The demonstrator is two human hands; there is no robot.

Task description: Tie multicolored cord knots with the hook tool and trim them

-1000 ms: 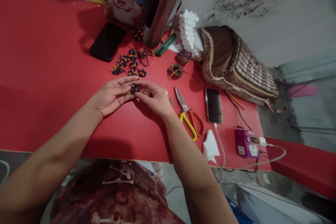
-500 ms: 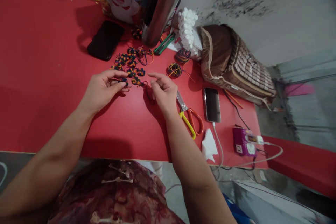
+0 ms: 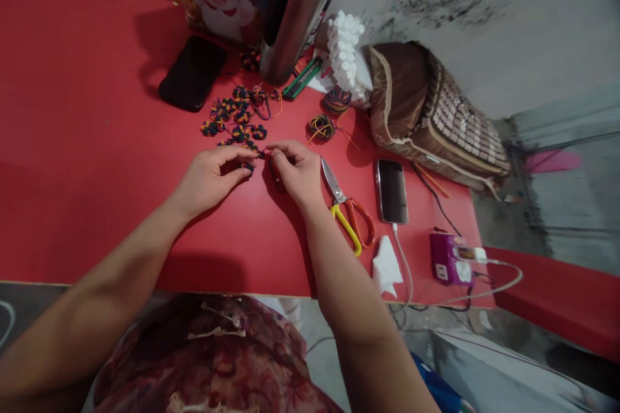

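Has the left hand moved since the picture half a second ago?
Yes: the left hand has shifted rightward and slightly downward in view, judged against the steel flask.

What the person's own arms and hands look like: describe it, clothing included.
The left hand and right hand are ungloved, with no rings or bracelets visible. No sleeve shows on the left arm or right arm. The person wears a dark-red patterned garment with pale ties.

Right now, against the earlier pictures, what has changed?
The left hand and right hand drew apart, then closed in again; the right grip, open half a second ago, now pinches the knotted cord. Scissors, plugged-in smartphone and cord bundles stayed put.
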